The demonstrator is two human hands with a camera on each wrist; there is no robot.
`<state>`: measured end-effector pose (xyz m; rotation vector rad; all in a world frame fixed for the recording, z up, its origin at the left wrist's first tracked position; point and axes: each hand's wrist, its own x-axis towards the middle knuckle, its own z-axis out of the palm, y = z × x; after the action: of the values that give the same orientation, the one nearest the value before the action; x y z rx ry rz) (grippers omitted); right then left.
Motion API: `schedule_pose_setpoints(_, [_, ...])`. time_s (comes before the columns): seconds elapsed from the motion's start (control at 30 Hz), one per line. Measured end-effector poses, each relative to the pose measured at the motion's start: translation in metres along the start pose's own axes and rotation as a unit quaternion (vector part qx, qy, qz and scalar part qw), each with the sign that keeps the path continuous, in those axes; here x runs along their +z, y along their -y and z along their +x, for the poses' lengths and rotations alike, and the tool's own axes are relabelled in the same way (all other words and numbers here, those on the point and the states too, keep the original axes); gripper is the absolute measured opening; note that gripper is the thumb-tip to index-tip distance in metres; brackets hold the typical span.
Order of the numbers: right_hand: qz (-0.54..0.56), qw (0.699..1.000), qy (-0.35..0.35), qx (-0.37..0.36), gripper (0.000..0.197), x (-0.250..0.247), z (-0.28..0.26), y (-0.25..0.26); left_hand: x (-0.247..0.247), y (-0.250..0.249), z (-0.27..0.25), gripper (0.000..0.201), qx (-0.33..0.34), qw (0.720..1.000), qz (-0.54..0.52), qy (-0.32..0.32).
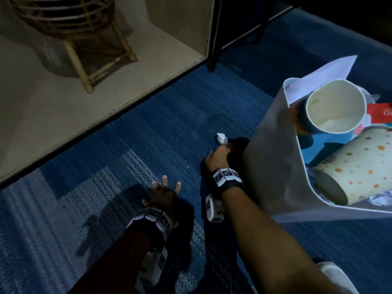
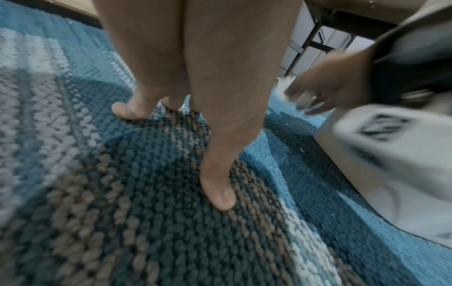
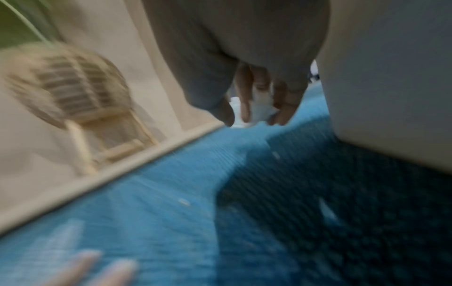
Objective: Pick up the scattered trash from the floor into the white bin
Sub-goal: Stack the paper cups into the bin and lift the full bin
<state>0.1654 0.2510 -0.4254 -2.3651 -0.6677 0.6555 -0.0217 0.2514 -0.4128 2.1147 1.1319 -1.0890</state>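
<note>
A crumpled white paper scrap (image 1: 221,138) sits just left of the white bin (image 1: 269,158), low over the blue rug. My right hand (image 1: 220,153) curls its fingers around the scrap (image 3: 260,111), close beside the bin wall (image 3: 391,77). My left hand (image 1: 164,188) presses spread, straight fingers (image 2: 217,193) flat on the rug and holds nothing. The bin holds a paper cup (image 1: 335,107), a spotted tube (image 1: 358,166), white paper and a red card. In the left wrist view the right hand (image 2: 325,92) is blurred.
The blue woven rug (image 1: 148,132) covers the floor around both hands. A pale cabinet edge (image 1: 127,102) runs diagonally at the left, with a rattan stool (image 1: 84,39) behind it. Dark furniture legs (image 1: 214,60) stand past the rug's far side.
</note>
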Motion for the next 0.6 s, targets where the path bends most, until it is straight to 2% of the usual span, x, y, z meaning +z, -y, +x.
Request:
schedule_pose_setpoints(0.03, [-0.003, 1.0, -0.012, -0.018, 0.046, -0.011, -0.015, 0.004, 0.0, 0.0, 0.002, 0.123, -0.002, 1.0, 0.01, 0.008])
schedule_pose_setpoints(0.13, [0.021, 0.99, -0.108, -0.091, 0.021, -0.035, -0.058, 0.02, 0.001, -0.002, 0.008, 0.124, -0.021, 0.999, 0.029, 0.002])
schedule_pose_setpoints(0.2, [0.034, 0.98, -0.136, -0.139, 0.005, -0.048, -0.084, 0.027, 0.005, -0.002, 0.012, 0.124, -0.027, 0.999, 0.042, -0.009])
schedule_pose_setpoints(0.23, [0.041, 0.975, -0.153, -0.159, 0.004, -0.056, -0.099, 0.032, 0.008, -0.002, 0.012, 0.125, -0.029, 0.998, 0.051, -0.02])
schedule_pose_setpoints(0.37, [0.131, 0.951, -0.167, -0.225, 0.025, -0.098, -0.165, 0.059, 0.017, 0.005, 0.022, 0.123, -0.035, 0.995, 0.06, -0.069])
schedule_pose_setpoints(0.43, [0.161, 0.933, -0.177, -0.27, 0.023, -0.125, -0.193, 0.072, 0.027, 0.009, 0.026, 0.119, -0.041, 0.994, 0.027, -0.098])
schedule_pose_setpoints(0.5, [0.164, 0.909, -0.215, -0.317, 0.018, -0.156, -0.214, 0.079, 0.032, 0.013, 0.026, 0.11, -0.022, 0.989, 0.04, -0.144])
schedule_pose_setpoints(0.57, [0.161, 0.895, -0.25, -0.334, 0.016, -0.185, -0.226, 0.08, 0.038, 0.016, 0.025, 0.102, -0.01, 0.988, 0.04, -0.151])
schedule_pose_setpoints(0.6, [0.156, 0.891, -0.264, -0.336, 0.015, -0.198, -0.229, 0.079, 0.041, 0.015, 0.025, 0.108, 0.019, 0.981, 0.022, -0.192])
